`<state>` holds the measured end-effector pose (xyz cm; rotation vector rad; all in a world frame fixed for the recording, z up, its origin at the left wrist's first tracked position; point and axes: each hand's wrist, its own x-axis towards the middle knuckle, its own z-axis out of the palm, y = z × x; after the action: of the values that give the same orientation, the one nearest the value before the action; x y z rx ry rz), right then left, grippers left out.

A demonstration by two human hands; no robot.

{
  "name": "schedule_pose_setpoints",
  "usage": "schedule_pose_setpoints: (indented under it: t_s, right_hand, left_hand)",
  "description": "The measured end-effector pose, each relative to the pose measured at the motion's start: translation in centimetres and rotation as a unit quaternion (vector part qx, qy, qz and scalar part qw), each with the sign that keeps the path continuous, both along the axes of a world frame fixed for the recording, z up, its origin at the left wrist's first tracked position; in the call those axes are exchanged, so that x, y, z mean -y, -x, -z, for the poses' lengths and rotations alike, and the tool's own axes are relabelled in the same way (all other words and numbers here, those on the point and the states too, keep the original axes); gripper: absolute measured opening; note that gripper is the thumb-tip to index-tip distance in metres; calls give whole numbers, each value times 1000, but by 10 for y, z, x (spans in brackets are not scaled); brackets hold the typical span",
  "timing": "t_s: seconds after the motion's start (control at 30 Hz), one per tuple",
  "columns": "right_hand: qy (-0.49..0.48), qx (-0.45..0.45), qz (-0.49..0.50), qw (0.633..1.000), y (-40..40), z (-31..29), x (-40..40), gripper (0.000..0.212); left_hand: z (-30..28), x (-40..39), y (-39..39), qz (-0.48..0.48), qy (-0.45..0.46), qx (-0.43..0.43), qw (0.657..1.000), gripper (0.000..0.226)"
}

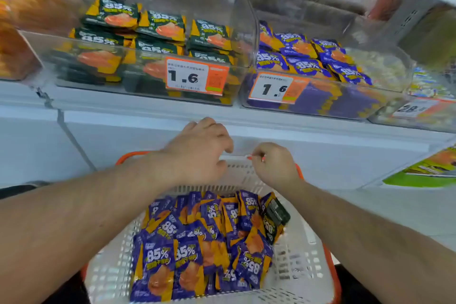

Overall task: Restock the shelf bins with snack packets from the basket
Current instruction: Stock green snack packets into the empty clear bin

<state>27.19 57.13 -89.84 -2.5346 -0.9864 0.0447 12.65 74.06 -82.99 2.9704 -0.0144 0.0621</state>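
Both of my forearms reach forward over the basket [303, 266], bare to the elbow, converging at its far rim. My left hand [197, 153] hovers back-up above that rim, fingers curled down and inward; I cannot tell whether they hold anything. My right hand [274, 165] is just beside it, knuckles up, thumb and forefinger pinched on the white strip [234, 156] along the far rim. The two hands are near each other but apart. Below my wrists the basket holds a heap of purple packets [197, 249], with one green packet [276, 217] at the heap's right edge. On the shelf [148, 111] above, the left bin [138, 57] holds green packets, the right bin [308, 74] purple ones.
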Motion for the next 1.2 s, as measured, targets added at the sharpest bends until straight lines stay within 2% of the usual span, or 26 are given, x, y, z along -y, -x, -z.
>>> schedule_pose_setpoints:
  t_s: [0.07,0.13,0.2,0.27,0.33,0.53,0.67,0.73,0.8,0.83,0.9,0.97,1.1,1.2]
  right_hand:
    - [117,-60,23,991,-1,22,17,26]
    - [182,-110,64,975,-1,44,32,31]
    - [244,-146,104,953,-3,65,43,22]
    - [277,-181,130,935,-4,80,49,9]
    - [295,-189,134,927,-2,92,49,17]
    - [290,-181,169,924,0,116,51,15]
    - [283,-188,156,927,6,133,61,22]
    - [300,-198,142,922,10,141,66,19]
    - [315,-204,142,916,13,142,69,6]
    - [320,-216,146,911,15,140,69,16]
    - [323,-239,140,905,13,129,65,32]
    - [312,-254,132,906,7,107,55,34]
    - [274,-294,104,910,-6,49,24,28]
    - [215,-339,72,913,-11,7,2,9]
  left_hand:
    - [7,6,-2,21,-2,-74,997,37]
    - [13,11,-4,38,1,-131,991,38]
    - [18,14,-8,49,-6,-170,984,38]
    - [22,17,-12,58,-9,-194,979,37]
    - [27,17,-15,68,-9,-201,977,35]
    - [33,17,-21,70,3,-219,973,32]
    - [33,16,-20,67,4,-225,972,32]
    - [32,15,-19,63,4,-227,972,31]
    - [31,14,-17,61,2,-233,971,30]
    - [30,14,-16,58,3,-237,970,31]
    - [27,13,-14,51,10,-241,969,32]
    - [24,11,-12,44,13,-243,969,34]
    - [22,2,-8,8,39,-239,970,39]
    - [19,-3,-3,-36,90,-215,972,45]
